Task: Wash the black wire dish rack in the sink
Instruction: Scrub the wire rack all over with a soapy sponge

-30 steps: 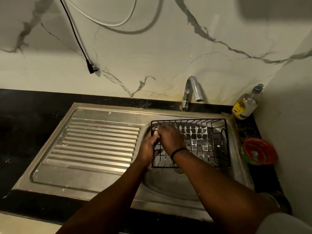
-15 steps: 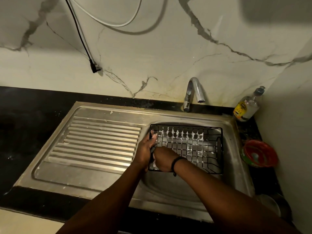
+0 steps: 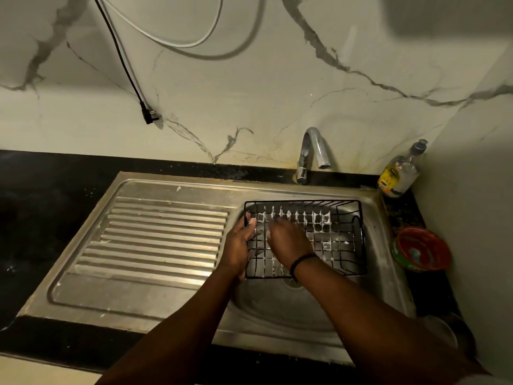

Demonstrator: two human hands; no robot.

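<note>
Two hands: both on rack, over sink basin.
Rack: black wire dish rack (image 3: 327,234) sits in steel sink (image 3: 277,315), w/ white suds on grid wires.
L hand: left hand (image 3: 238,248) grips rack's left edge, thumb hooked over top rim wire.
R hand: right hand (image 3: 288,240) inside rack on grid; fingers blurred, can't tell if curled or flat.
Nearby: tap (image 3: 312,151) behind rack; bottle (image 3: 398,173) & red bowl (image 3: 422,250) on tabletop (image 3: 41,212), right of sink.
</note>
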